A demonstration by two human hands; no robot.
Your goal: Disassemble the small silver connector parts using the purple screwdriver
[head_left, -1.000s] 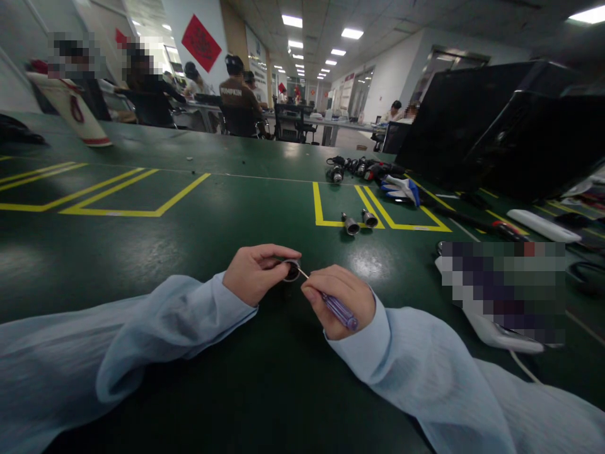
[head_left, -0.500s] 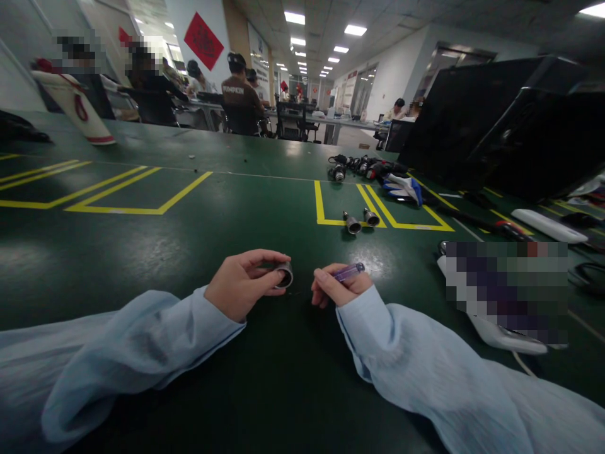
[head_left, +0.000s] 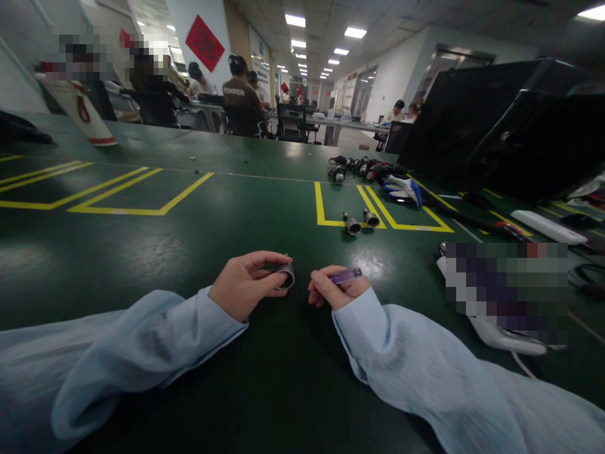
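Note:
My left hand [head_left: 243, 285] is closed around a grey metal cup-shaped fitting [head_left: 286, 275], thumb at its rim and fingers behind. The fitting's round opening faces toward my right hand and me; part of its body is hidden by the fingers. A short distance to the right, my right hand [head_left: 334, 291] pinches a screwdriver with a see-through purple handle [head_left: 346, 275], held like a pen. The handle points up and right, while its shaft and tip cannot be made out. The screwdriver and the fitting are apart. Two similar metal fittings [head_left: 352, 224] lie beyond my right hand.
Yellow tape outlines [head_left: 319, 202] mark the green table [head_left: 198, 246]. Farther back lie cables and metal parts [head_left: 363, 167] and a blue-white glove [head_left: 401, 189]. A black monitor [head_left: 466, 120] stands at right, near a white device [head_left: 510, 340]. People sit at desks behind.
My left hand with the fitting has shifted slightly right. My right hand with the screwdriver has moved slightly left, narrowing the gap, and its handle sits a little lower.

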